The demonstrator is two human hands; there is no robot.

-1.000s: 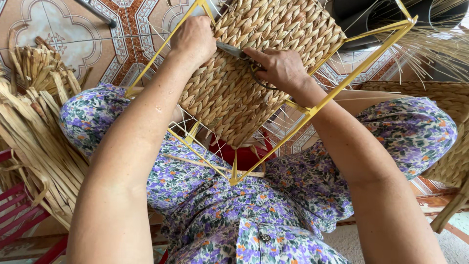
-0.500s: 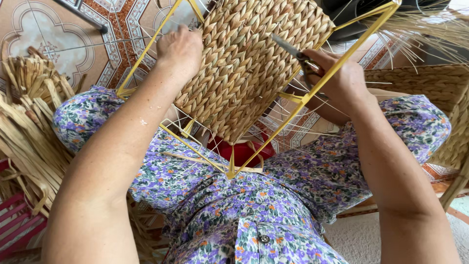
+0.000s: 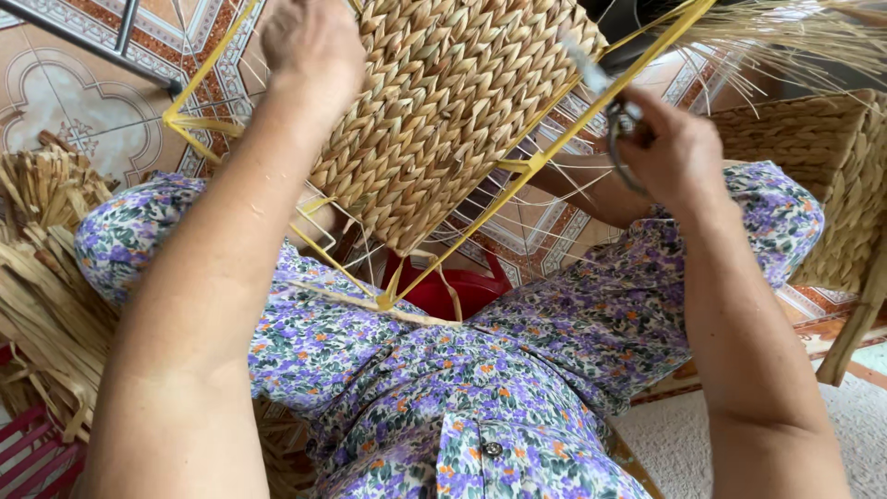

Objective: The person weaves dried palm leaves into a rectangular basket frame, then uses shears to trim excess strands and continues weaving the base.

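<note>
You're holding the half-woven basket (image 3: 453, 111) tipped up over your lap, its pale braided straw panel facing you and the yellow wire frame (image 3: 545, 152) sticking out past the weave on both sides. The frame's bottom corner is pointing down at your knees, right above something red (image 3: 442, 294) peeking out between them.

Your left hand (image 3: 309, 46) is sitting at the top left edge of the woven panel, fingers curled over and out of sight behind the rim, so it's gripping the basket there. Your right hand (image 3: 670, 148) is off to the right side, just past the yellow frame bar, closed around the dark handles of a pair of scissors (image 3: 605, 92). The blades are angling up and left, their tip right at the edge of the weave; it's too blurry to tell if they're parted.

A pile of loose straw (image 3: 42, 268) is lying to your left, and another woven basket (image 3: 822, 176) is standing on your right, on the patterned tile floor (image 3: 74, 92).
</note>
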